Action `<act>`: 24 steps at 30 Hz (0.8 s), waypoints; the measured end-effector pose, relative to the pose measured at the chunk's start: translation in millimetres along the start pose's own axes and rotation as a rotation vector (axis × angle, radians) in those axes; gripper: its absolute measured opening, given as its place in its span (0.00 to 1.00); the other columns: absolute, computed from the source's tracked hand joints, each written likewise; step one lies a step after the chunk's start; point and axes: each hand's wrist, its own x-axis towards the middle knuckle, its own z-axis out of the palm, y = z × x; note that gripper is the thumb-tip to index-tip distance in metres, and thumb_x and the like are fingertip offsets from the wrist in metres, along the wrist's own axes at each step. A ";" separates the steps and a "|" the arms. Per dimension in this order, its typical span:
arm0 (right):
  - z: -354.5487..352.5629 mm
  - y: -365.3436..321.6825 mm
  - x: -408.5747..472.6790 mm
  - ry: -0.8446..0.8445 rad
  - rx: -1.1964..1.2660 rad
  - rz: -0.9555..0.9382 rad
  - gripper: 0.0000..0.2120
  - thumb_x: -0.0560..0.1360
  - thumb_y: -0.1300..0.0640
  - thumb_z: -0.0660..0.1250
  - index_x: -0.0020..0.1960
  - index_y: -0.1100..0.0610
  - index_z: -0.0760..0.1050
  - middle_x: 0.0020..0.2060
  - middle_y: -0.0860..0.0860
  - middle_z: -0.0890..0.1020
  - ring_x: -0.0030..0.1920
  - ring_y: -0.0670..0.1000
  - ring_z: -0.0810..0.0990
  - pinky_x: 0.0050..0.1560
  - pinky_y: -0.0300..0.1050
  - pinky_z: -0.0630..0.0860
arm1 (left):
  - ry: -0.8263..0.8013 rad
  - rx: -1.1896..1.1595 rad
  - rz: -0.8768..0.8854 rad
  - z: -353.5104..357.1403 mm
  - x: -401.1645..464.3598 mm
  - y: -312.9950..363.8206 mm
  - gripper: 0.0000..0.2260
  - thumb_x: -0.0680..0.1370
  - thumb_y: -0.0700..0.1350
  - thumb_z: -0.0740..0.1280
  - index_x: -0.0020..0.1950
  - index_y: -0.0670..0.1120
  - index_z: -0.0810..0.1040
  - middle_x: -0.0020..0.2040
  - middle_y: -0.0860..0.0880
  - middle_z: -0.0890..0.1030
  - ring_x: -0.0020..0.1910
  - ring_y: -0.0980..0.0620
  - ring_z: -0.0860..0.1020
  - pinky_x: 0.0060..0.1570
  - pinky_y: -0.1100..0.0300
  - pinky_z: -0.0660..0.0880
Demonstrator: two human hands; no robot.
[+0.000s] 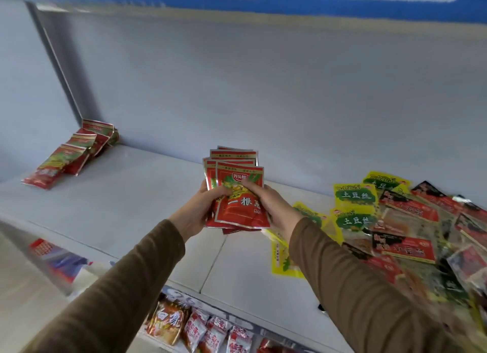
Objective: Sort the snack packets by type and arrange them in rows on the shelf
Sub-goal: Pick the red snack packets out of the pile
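Both hands hold a fanned stack of red snack packets above the middle of the white shelf. My left hand grips the stack's left side with the thumb across the front. My right hand grips the right side, thumb on the top packet. A row of matching red packets leans in the shelf's far left corner. A loose pile lies on the right: yellow and green packets and red and black packets, mixed and overlapping.
The shelf's back wall is plain grey-white. A blue price strip runs along the shelf above. Other snack bags sit on the shelf below, at the bottom edge of view.
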 end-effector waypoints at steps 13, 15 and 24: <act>224.6 31.3 96.6 0.098 -0.027 -0.095 0.32 0.73 0.39 0.73 0.70 0.51 0.69 0.57 0.53 0.85 0.52 0.56 0.87 0.54 0.58 0.83 | -0.002 0.077 -0.081 -239.1 0.4 79.8 0.22 0.76 0.50 0.76 0.67 0.50 0.73 0.56 0.44 0.86 0.55 0.41 0.86 0.48 0.50 0.84; 246.8 36.0 114.2 0.145 -0.009 -0.099 0.31 0.73 0.39 0.74 0.70 0.51 0.68 0.56 0.53 0.85 0.51 0.55 0.87 0.54 0.58 0.83 | 0.017 0.105 -0.116 -264.0 8.6 89.5 0.21 0.77 0.49 0.76 0.67 0.49 0.74 0.57 0.43 0.86 0.55 0.40 0.85 0.53 0.47 0.83; 313.9 47.3 211.4 0.135 0.047 -0.075 0.30 0.73 0.39 0.74 0.68 0.45 0.65 0.56 0.50 0.84 0.50 0.53 0.87 0.54 0.58 0.83 | 0.144 0.206 -0.295 -344.5 52.2 135.3 0.20 0.74 0.48 0.77 0.61 0.47 0.73 0.48 0.43 0.88 0.47 0.41 0.87 0.45 0.47 0.85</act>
